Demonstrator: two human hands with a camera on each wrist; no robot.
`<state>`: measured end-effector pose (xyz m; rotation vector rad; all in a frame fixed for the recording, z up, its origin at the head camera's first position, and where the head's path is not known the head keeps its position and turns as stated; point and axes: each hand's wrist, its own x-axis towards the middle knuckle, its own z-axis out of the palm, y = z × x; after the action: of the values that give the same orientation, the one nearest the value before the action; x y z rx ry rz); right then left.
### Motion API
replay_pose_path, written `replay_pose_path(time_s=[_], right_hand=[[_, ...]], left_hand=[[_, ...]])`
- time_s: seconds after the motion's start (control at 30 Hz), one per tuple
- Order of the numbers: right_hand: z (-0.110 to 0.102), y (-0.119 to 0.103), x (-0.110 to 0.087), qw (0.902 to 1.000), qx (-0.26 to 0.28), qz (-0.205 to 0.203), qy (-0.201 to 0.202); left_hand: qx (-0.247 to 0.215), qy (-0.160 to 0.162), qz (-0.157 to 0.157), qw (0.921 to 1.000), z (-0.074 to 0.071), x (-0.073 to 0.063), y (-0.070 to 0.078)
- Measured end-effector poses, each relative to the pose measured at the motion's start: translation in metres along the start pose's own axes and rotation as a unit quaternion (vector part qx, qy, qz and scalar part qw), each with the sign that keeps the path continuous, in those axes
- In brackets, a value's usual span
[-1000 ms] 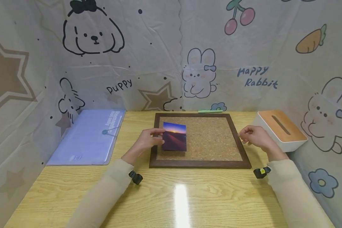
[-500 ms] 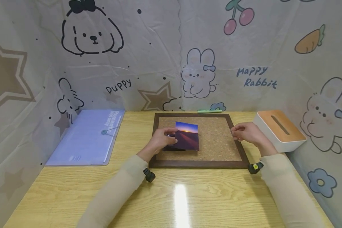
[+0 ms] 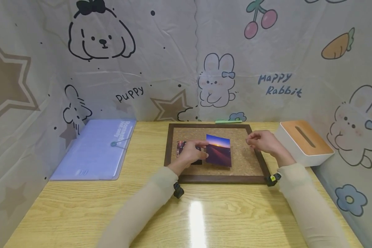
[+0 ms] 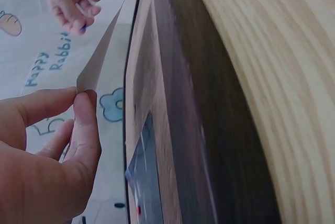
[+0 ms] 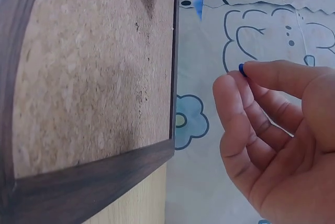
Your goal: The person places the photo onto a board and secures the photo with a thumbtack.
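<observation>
My left hand [image 3: 189, 153] pinches a sunset photo [image 3: 218, 151] by its left edge, between thumb and fingers. In the left wrist view the photo [image 4: 97, 59] appears nearly edge-on, held above the corkboard [image 3: 240, 162] with its dark brown frame. A second, darker photo [image 3: 198, 162] lies on the left part of the board, partly hidden by my left hand. Over the board's right side, my right hand [image 3: 263, 141] pinches a tiny blue pushpin [image 5: 242, 69] between thumb and index finger. Only the pin's blue end shows.
A translucent blue document folder [image 3: 94, 151] lies at the left. At the right stands a white box with a slotted wooden lid [image 3: 307, 137]. A green pen [image 3: 228, 121] rests behind the board, near the patterned cloth backdrop [image 3: 173, 62].
My left hand has carried the sunset photo rightward across the board, uncovering part of the darker photo. My right hand has moved left, from beside the frame to over the board's right side.
</observation>
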<state>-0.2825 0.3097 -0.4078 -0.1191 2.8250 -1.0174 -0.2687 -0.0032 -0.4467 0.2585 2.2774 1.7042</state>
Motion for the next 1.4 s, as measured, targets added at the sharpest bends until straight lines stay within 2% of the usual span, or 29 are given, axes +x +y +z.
replay_pose_path(time_s=[0.23,0.4,0.57,0.83,1.07,1.4], right_hand=[[0.005,-0.003,0.005,0.9999,0.008,0.004,-0.012],[0.010,-0.004,0.009,0.9997,0.008,0.003,-0.024],[0.016,-0.006,0.014,0.9992,0.018,-0.001,-0.037],[0.029,-0.002,0.028,0.9949,0.056,0.011,-0.083],[0.038,0.000,0.040,0.9949,0.031,0.007,-0.095],[0.045,0.002,0.051,0.9925,-0.008,0.032,-0.117]], left_hand=[[-0.019,0.005,0.001,0.9998,0.023,0.010,0.003],[-0.014,0.009,-0.016,0.9997,0.037,0.013,0.004],[0.022,0.020,-0.019,0.9994,0.046,0.015,0.004],[0.098,0.029,-0.026,0.9945,0.053,0.019,0.003],[0.155,0.030,-0.012,0.9873,0.060,0.023,0.002],[0.187,0.041,-0.020,0.9812,0.066,0.024,0.005]])
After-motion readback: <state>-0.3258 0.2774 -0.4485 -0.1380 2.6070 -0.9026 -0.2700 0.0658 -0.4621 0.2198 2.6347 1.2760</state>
